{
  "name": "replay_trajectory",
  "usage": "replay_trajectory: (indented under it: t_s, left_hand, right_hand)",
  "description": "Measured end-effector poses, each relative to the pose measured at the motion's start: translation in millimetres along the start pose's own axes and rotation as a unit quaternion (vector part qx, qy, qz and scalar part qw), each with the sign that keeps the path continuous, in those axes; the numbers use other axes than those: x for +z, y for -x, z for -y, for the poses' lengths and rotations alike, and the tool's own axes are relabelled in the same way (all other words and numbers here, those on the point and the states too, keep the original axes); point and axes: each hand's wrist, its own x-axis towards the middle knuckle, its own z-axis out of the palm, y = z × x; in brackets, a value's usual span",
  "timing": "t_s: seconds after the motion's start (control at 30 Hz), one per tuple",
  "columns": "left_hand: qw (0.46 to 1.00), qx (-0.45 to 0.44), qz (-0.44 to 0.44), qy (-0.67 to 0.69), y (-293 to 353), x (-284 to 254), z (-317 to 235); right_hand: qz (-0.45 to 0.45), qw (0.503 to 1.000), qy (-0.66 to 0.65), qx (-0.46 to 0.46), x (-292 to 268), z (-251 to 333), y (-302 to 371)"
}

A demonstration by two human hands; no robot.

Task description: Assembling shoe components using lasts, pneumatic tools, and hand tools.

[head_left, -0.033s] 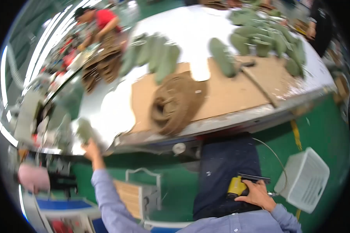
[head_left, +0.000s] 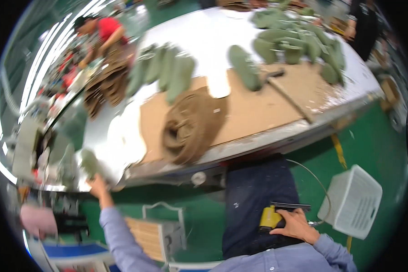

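Observation:
My left hand reaches to the table's near left corner, its fingers closed on the near end of a green sole-shaped piece; blur softens the grip. Over my dark-clad lap, my right hand is wrapped round a yellow and black staple gun. A thin hose runs from near its handle. On the table lies a coiled brown strip of material. More green sole-shaped pieces lie beyond it, and a single one rests to the right. White sole-shaped sheets lie near my left hand.
Brown cardboard covers part of the table, with a hammer-like tool on it. Several green pieces are piled far right. A white basket stands on the floor at right. A person in red works far left.
The view has shifted, so the table and its contents sit further left. Both hands keep their holds, the left on the green piece and the right on the staple gun.

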Motion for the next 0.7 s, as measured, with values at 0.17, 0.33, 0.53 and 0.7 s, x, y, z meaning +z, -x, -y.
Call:
replay_trajectory:
  t_s: [0.17,0.33,0.53,0.7]
  left_hand:
    - [0.953,0.237,-0.188,0.025,-14.3,-59.6,-65.4]
    - [0.841,0.396,0.230,0.288,174.6,-55.5,-267.8]
    - [0.778,0.509,0.308,0.201,262.4,-40.7,-326.2]
    - [0.790,0.474,0.381,0.071,256.0,32.4,-384.9]
  right_hand:
    - [-0.206,0.965,-0.076,-0.141,-73.9,12.9,-57.9]
    - [-0.415,0.885,-0.148,-0.154,-189.0,48.5,-193.1]
    - [-0.505,0.859,-0.032,-0.084,-227.2,82.5,-336.6]
    - [-0.312,0.946,-0.094,0.006,-236.9,80.4,-374.2]
